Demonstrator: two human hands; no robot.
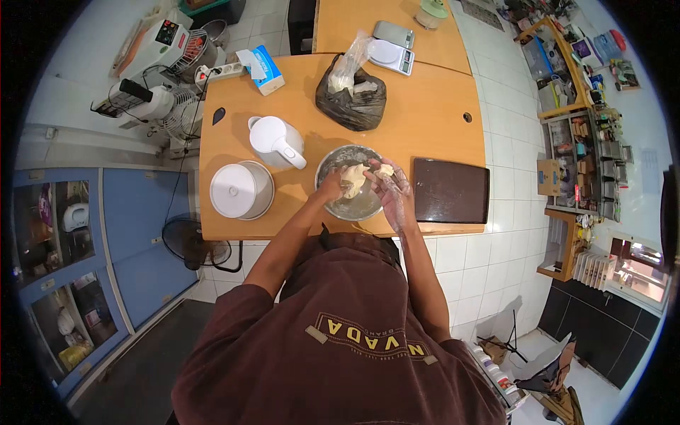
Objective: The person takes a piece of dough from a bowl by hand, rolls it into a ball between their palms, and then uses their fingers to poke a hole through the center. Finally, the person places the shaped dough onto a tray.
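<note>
A metal bowl (pixel 359 208) stands near the front edge of the wooden table, its inside dusted with flour. Over its left part, my left hand (pixel 331 186) is closed on a pale lump of dough (pixel 354 181). My right hand (pixel 393 190), whitened with flour, holds a smaller piece of dough (pixel 384 171) in its fingers at the bowl's right rim. The two pieces look close together, with the right fingertips near the larger lump.
A dark tray (pixel 452 190) lies right of the bowl. To the left are a white jug (pixel 275 140) and a lidded white container (pixel 241 190). Behind sit a black plastic bag (pixel 354 110), kitchen scales (pixel 391 57) and a tissue box (pixel 266 71).
</note>
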